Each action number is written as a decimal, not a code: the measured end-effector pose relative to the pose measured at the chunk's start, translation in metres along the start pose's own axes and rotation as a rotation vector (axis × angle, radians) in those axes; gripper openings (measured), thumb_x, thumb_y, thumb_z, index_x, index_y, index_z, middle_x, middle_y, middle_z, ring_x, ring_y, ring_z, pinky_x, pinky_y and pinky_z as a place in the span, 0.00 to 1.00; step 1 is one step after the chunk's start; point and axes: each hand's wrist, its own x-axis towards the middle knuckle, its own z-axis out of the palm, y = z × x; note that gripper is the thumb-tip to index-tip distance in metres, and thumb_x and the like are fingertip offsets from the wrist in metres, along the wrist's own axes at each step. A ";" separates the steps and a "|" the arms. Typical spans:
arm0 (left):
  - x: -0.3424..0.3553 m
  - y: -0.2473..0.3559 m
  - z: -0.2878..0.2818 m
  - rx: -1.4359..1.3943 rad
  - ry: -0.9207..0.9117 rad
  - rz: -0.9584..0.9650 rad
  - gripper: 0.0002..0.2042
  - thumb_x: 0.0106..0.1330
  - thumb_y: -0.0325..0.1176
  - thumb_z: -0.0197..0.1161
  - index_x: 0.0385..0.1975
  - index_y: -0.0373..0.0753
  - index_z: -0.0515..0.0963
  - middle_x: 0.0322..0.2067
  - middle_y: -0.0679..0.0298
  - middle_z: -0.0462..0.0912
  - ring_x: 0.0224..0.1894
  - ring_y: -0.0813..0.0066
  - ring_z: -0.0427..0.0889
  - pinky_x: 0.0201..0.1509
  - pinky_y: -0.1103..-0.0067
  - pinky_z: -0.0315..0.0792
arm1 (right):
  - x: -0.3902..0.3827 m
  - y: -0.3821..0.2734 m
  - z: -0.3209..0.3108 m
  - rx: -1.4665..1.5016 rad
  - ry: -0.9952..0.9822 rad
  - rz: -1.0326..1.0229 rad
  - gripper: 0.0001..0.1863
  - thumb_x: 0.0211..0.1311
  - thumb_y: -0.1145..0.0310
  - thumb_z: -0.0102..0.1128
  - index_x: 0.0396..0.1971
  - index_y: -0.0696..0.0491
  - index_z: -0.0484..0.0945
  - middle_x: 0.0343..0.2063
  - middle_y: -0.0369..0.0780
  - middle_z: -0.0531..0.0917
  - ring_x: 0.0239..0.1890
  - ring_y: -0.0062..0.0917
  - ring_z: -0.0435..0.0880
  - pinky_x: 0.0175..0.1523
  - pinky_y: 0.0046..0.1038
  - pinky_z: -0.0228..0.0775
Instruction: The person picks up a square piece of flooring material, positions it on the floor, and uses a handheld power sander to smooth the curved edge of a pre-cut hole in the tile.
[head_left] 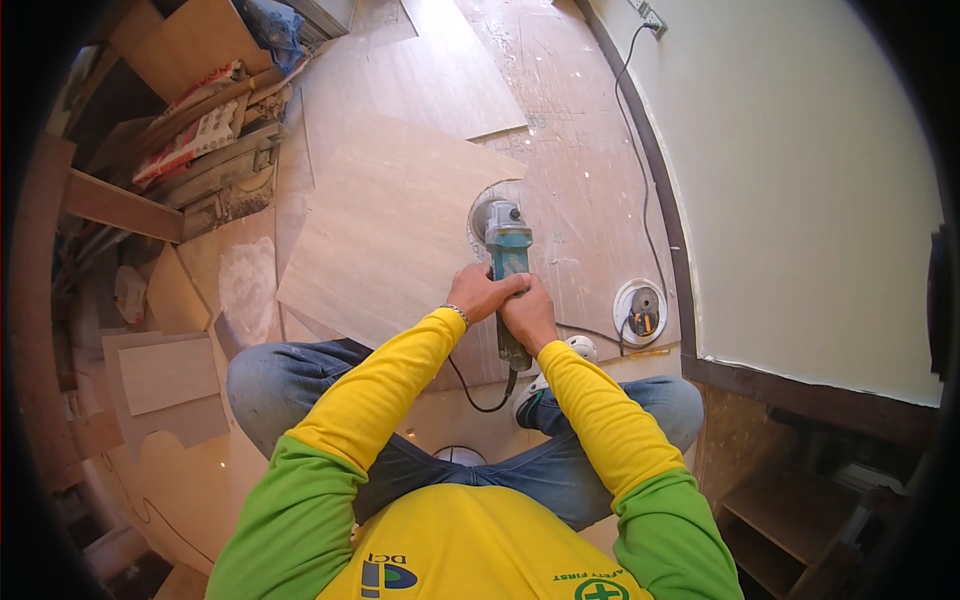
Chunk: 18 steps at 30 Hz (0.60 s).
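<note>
One cord between grinder and wall

renovation site, loose tiles, angle grinder

tile left of grinder | wall far right | cord between grinder and wall

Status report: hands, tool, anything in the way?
Left hand and right hand closed on grinder. Grinder head at panel's curved notch. Cord loops below grinder, possible snag.
</note>
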 end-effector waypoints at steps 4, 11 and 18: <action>-0.001 0.003 0.000 -0.018 0.002 -0.001 0.31 0.58 0.58 0.71 0.43 0.30 0.85 0.40 0.51 0.88 0.42 0.66 0.86 0.50 0.72 0.78 | 0.001 0.001 0.000 -0.005 0.003 -0.002 0.26 0.59 0.53 0.63 0.47 0.59 0.75 0.46 0.62 0.83 0.52 0.60 0.80 0.56 0.47 0.73; 0.001 0.001 0.000 -0.037 0.008 0.004 0.31 0.58 0.58 0.71 0.43 0.29 0.85 0.40 0.50 0.88 0.43 0.65 0.87 0.50 0.72 0.78 | 0.004 0.002 0.001 -0.016 -0.009 -0.001 0.25 0.60 0.53 0.61 0.47 0.60 0.75 0.46 0.62 0.83 0.53 0.59 0.80 0.57 0.47 0.73; 0.000 0.000 0.001 -0.001 0.013 -0.001 0.32 0.58 0.58 0.71 0.42 0.29 0.85 0.40 0.50 0.88 0.42 0.65 0.87 0.49 0.72 0.78 | 0.003 0.004 0.001 0.013 -0.038 0.002 0.27 0.61 0.52 0.60 0.48 0.60 0.76 0.47 0.62 0.83 0.54 0.58 0.81 0.58 0.46 0.73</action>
